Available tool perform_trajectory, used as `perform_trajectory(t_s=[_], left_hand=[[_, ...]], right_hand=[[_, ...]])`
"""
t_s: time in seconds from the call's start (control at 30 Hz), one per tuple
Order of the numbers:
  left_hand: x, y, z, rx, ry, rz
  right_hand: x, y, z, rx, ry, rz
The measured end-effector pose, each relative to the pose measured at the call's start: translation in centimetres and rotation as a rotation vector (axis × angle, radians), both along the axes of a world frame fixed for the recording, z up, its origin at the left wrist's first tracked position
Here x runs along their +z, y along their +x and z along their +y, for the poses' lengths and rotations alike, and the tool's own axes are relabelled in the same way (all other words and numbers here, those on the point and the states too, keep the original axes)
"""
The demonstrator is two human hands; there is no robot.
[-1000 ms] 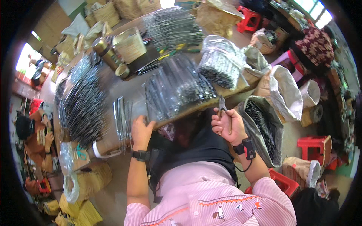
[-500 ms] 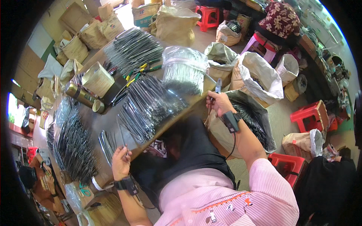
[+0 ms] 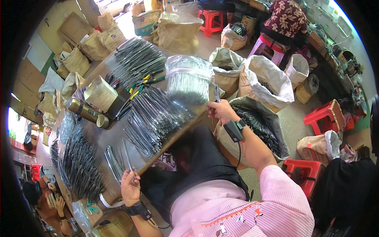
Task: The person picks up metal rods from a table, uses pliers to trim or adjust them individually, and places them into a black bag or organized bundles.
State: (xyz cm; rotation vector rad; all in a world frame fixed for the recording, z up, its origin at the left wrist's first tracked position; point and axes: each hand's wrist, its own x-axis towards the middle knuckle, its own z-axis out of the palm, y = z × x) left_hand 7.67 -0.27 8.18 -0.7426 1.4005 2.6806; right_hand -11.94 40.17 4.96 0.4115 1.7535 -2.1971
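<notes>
My left hand [image 3: 130,185], at the near edge of the table, pinches the lower end of a thin metal strip [image 3: 127,152]. Beside that strip a small bunch of similar strips [image 3: 113,162] lies on the tabletop. My right hand [image 3: 223,111] is closed around a pair of pliers [image 3: 216,94], its grey jaws pointing away from me near the table's right corner. Between the hands spreads a large pile of shiny dark strips [image 3: 152,118]. Just left of the pliers stands a plastic-wrapped bundle of strips [image 3: 188,79]. A sensor band is strapped to each wrist.
More strips lie in piles at the table's far end [image 3: 136,61] and left side [image 3: 79,158]. Yellow-and-green-handled tools [image 3: 140,85], a flask [image 3: 85,110] and a box [image 3: 100,93] sit mid-table. An open sack of dark strips [image 3: 260,130] stands at my right. Other people sit nearby.
My right hand has shifted left with the pliers, toward the table's corner. My left hand has dropped slightly nearer to me, still holding the strip. The whole view has shifted a little.
</notes>
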Motion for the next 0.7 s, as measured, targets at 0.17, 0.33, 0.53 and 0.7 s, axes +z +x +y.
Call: perform_trajectory(t_s=[0.17, 0.33, 0.53, 0.7], left_hand=[[0.4, -0.4, 0.9, -0.002, 0.007, 0.013], [0.1, 0.9, 0.1, 0.018, -0.006, -0.001], [-0.2, 2.7, -0.9, 0.114, -0.048, -0.034], [0.0, 1.5, 0.1, 0.005, 0.001, 0.028]], right_hand=[[-1.2, -0.6, -0.1, 0.028, -0.012, 0.041], [1.9, 1.6, 0.3, 0.001, -0.120, -0.027], [-0.2, 1.7, 3.9, 0.130, -0.741, -0.089], [-0.4, -3.0, 2.4, -0.081, -0.722, -0.094]])
